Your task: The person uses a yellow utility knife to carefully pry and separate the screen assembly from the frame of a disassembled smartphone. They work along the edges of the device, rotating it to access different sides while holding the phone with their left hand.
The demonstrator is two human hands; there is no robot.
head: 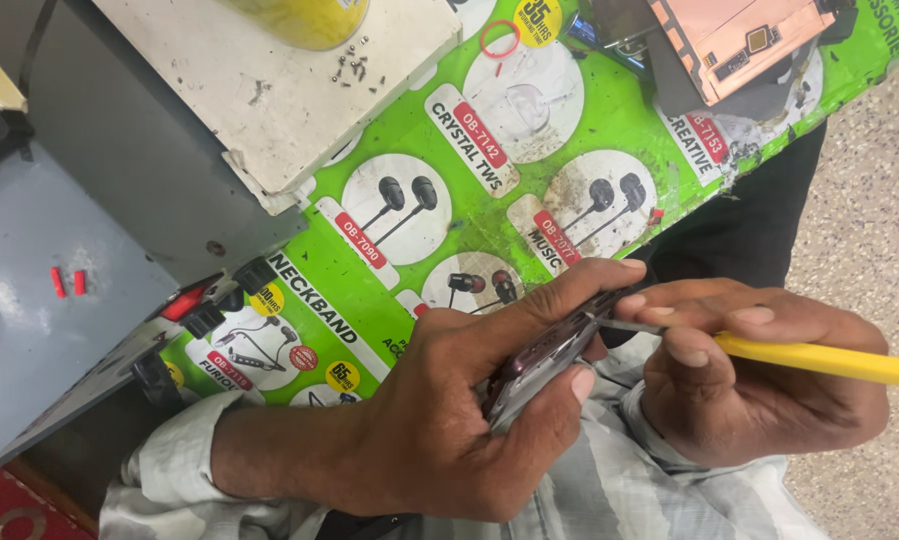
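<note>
My left hand (449,400) grips a dark mobile phone (544,355) edge-on, thumb along its top edge and fingers curled under it. My right hand (759,385) holds a yellow-handled screwdriver (819,358), its thin metal tip touching the phone's upper edge near my left thumb. Both hands hover over my lap, just off the near edge of the green printed mat (529,200) that covers the bench.
A white board (269,90) with several tiny screws and a yellow container (304,15) lies at the back. A copper-coloured phone panel (739,40) rests at the top right, a red ring (499,38) beside it. Grey metal box (39,300) at left; speckled floor at right.
</note>
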